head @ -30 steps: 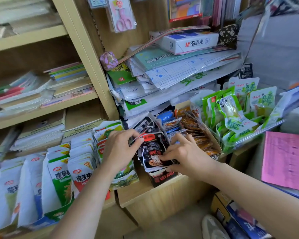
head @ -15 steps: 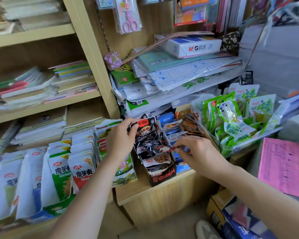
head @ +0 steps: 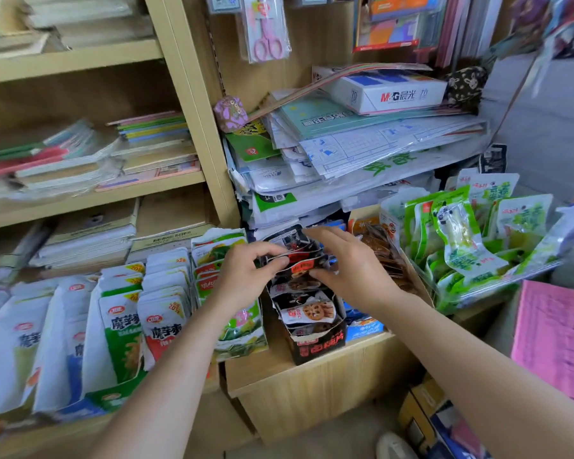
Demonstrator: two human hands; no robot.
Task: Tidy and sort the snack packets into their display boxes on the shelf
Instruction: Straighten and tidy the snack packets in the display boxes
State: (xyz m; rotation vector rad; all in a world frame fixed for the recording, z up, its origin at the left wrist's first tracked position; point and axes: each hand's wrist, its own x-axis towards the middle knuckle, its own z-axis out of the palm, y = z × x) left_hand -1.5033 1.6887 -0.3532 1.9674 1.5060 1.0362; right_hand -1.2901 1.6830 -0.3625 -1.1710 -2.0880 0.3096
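On the low wooden shelf (head: 262,372), under a sagging stack of papers (head: 362,150), the snack stock is sitting in rows.

Far left: white packets (head: 120,326) with green and red print are standing upright in tight files. Far right: green packets (head: 461,233) are leaning loosely in a clear tray. Between them a dark box (head: 318,347) with red lettering is standing at the shelf's front edge, its front panel cut low. The dark packets (head: 307,309) are filling it in a ragged, overlapping file. Brown packets (head: 388,256) are lying just beside it on the right, with blue packets (head: 362,326) showing low between the two.

Both hands are working at the back of the dark box.
- Left hand (head: 246,276): thumb and forefinger are pinching the top edge of a dark packet in a narrow grip.
- Right hand (head: 352,266): the thumb is pressing on the front of a red-labelled packet and the fingers are reaching over behind the rear ones. It is clamping a small bunch; how many, cannot tell.

Judgement: the step in hand is squaring up the dark packets inside their own box. Sorting looks mostly done here; straightening does not. The next move is probably calling for easing the bunch down and back until the tops are lining up. A light squeeze should do, since the packets look glossy and crowded and the front ones could tip out over the low panel.
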